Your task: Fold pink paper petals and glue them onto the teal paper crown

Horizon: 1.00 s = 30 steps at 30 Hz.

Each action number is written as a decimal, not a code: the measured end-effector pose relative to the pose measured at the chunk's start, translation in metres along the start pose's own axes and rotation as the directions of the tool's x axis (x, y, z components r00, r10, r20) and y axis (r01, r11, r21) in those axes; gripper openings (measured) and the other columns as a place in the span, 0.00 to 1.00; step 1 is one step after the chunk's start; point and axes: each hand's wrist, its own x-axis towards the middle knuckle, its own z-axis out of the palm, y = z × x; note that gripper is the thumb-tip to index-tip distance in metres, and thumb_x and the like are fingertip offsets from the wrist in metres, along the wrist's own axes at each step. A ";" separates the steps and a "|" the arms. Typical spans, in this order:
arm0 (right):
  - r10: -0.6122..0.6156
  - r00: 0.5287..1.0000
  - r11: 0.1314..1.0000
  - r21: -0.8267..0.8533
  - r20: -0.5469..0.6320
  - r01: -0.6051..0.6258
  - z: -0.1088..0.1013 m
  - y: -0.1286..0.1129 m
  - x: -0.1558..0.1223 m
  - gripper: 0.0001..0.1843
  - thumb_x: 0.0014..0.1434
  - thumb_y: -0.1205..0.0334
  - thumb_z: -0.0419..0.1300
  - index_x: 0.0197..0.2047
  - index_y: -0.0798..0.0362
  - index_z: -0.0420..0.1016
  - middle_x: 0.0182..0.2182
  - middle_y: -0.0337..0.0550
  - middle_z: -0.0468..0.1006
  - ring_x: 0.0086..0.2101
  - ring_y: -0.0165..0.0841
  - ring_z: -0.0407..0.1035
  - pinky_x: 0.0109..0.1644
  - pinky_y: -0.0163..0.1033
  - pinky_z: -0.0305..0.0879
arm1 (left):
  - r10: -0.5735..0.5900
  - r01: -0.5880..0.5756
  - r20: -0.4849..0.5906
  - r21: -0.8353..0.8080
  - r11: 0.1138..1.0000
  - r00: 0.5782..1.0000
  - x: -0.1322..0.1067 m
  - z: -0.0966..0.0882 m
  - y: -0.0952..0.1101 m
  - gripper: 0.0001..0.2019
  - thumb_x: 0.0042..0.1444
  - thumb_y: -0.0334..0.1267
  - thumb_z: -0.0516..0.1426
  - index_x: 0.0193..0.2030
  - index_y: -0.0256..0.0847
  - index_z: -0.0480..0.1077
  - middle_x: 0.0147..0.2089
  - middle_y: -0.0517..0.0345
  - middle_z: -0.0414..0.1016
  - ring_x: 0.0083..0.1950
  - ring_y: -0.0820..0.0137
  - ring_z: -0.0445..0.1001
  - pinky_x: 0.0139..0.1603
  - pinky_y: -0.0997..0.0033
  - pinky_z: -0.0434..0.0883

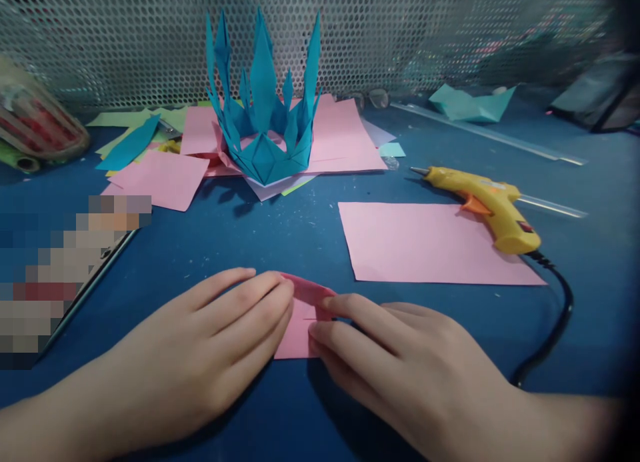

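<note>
A small piece of pink paper [299,342], partly folded, lies on the blue table between my hands. Its far edge stands up as a darker pink flap. My left hand [220,335] covers the paper's left side, its fingertips at the flap's left end. From the right, my right hand [405,362] grips the paper's right edge with bent fingers; its thumb is hidden. Beyond my right hand lies a flat pink sheet [400,242], with a yellow hot glue gun [480,199] resting partly on it.
A blue folded-paper crown [265,149] stands at the back on pink sheets [350,139]. Several loose papers and a clear jar [37,119] lie back left. Clear glue sticks [490,135] and a folded teal paper [473,104] are back right. A tablet-like device [65,282], blurred out, is left. The gun's black cord [567,302] curves down right.
</note>
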 end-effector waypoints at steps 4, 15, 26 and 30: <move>0.003 1.000 1.000 0.001 0.013 -0.003 -0.001 -0.001 0.000 0.16 0.64 0.77 0.50 0.34 0.53 0.75 0.28 0.39 0.76 0.21 0.31 0.68 0.23 0.39 0.60 | -0.056 0.059 0.072 -0.047 0.997 0.996 0.006 0.002 -0.002 0.20 0.69 0.29 0.43 0.55 0.33 0.75 0.57 0.49 0.80 0.58 0.59 0.71 0.61 0.57 0.63; 0.007 1.000 1.000 0.003 0.019 -0.007 -0.002 -0.002 0.000 0.16 0.64 0.77 0.50 0.34 0.53 0.75 0.33 0.42 0.80 0.25 0.32 0.74 0.23 0.40 0.60 | -0.101 0.104 0.080 -0.034 0.994 0.992 0.003 0.004 -0.001 0.19 0.71 0.32 0.44 0.58 0.33 0.72 0.61 0.48 0.77 0.58 0.57 0.71 0.61 0.56 0.60; 0.012 1.000 1.000 0.014 -0.016 -0.012 -0.001 -0.003 0.001 0.16 0.66 0.76 0.49 0.34 0.54 0.75 0.35 0.44 0.81 0.23 0.31 0.72 0.22 0.40 0.59 | -0.066 0.051 -0.116 -0.130 0.990 0.991 -0.016 0.005 0.006 0.20 0.62 0.21 0.46 0.55 0.35 0.72 0.51 0.55 0.82 0.61 0.65 0.69 0.66 0.63 0.61; 0.036 0.999 0.998 0.057 -0.004 -0.036 -0.002 -0.002 0.004 0.16 0.68 0.74 0.47 0.35 0.54 0.74 0.31 0.40 0.80 0.22 0.30 0.71 0.23 0.39 0.60 | -0.150 0.129 -0.128 -0.162 0.978 0.980 -0.024 0.008 0.012 0.22 0.59 0.20 0.47 0.56 0.36 0.71 0.49 0.55 0.83 0.61 0.62 0.69 0.69 0.60 0.59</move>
